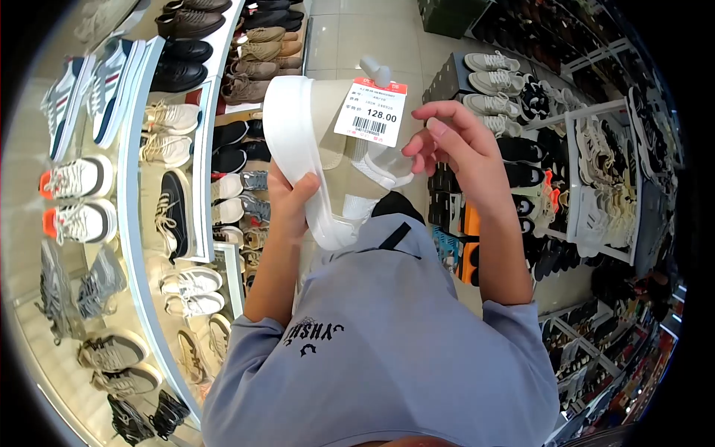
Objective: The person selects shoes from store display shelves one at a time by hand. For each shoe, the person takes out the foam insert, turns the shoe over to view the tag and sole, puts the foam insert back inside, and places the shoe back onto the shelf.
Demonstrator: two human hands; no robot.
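Note:
A shoe (289,130) with a thick white sole and a beige upper is held up in front of my chest, its sole turned to the left. My left hand (289,203) grips it low on the sole, thumb pressed on the near side and the other fingers hidden behind. From the shoe hangs a white and red price tag (372,112) reading 128.00, with a grey plastic security tag (375,71) above it. Just right of the price tag is my right hand (465,153), its fingers loosely bent and apart, with nothing visible in them.
At the left, lit white shelves (141,186) carry rows of sneakers and leather shoes. Stacked shoe boxes (445,79) and a rack (629,186) of more shoes stand on the right. Between them runs a tiled aisle (365,33).

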